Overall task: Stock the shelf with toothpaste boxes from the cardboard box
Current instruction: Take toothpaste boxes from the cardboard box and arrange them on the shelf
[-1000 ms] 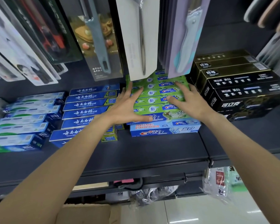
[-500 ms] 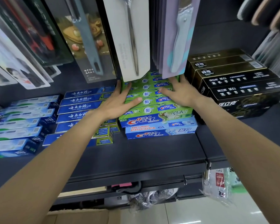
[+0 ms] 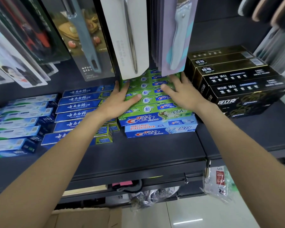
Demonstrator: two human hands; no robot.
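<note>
Currently, item 1: green boxes (image 3: pixel 148 100), toothpaste, a stepped stack lying lengthwise across the shelf (image 3: pixel 146 150), on top of 2 blue boxes (image 3: pixel 160 130) at the front edge. The stack sits between the dark-blue boxes (image 3: pixel 76 111) on the left and the black boxes (image 3: pixel 237 83) on the right, each brand in its own column, printed faces up and forward so labels read from the aisle.

Item 2: left hand (image 3: pixel 120 101). Fingers straight and spread, palm flat on the left end of the green stack, thumb lying across the top box; it grips nothing. Forearm reaches up and forward from the lower left.

Item 3: right hand (image 3: pixel 179 91). Fingers extended, resting flat on the right part of the stack, fingertips partly hidden under a hanging card (image 3: pixel 174 38); nothing held. Forearm comes in from the lower right.

Judgement: both palms bracket the stack, probably to square it and push it back into line.

Item 4: cardboard box (image 3: pixel 82 218), source of stock, on the floor below the shelf at the bottom edge of view; contents not visible.

Item 5: hanging utensil cards above, which overlap the rear of the stack.
</note>
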